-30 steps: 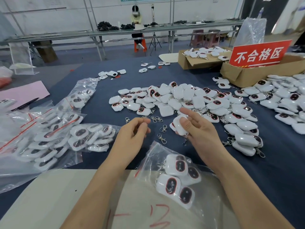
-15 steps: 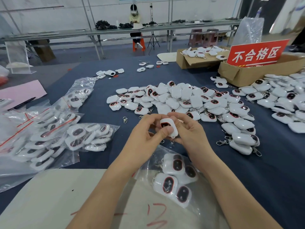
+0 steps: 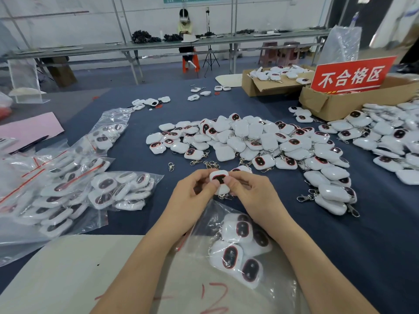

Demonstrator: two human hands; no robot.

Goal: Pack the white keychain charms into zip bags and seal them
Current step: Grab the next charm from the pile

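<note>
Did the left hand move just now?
Yes. The left hand moved right, away from the lone clasp, and now pinches the charm with the right hand.

Single head-worn view, looking forward and down, close over blue table [image 3: 374, 234], wide-angle

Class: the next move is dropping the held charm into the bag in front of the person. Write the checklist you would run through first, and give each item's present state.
1. Charm gripped securely: ok, the left hand and right hand both pinch it.
2. Dark window facing up for a look: ok.
3. Chain attached: ok, it hangs beneath the charm.
4. Zip bag mouth open: cannot tell, the forearms cover it.
5. Room in the bag: probably ok, only a few packed charms lie inside.
6. A hand free to hold the bag: not ok, both are busy.
</note>
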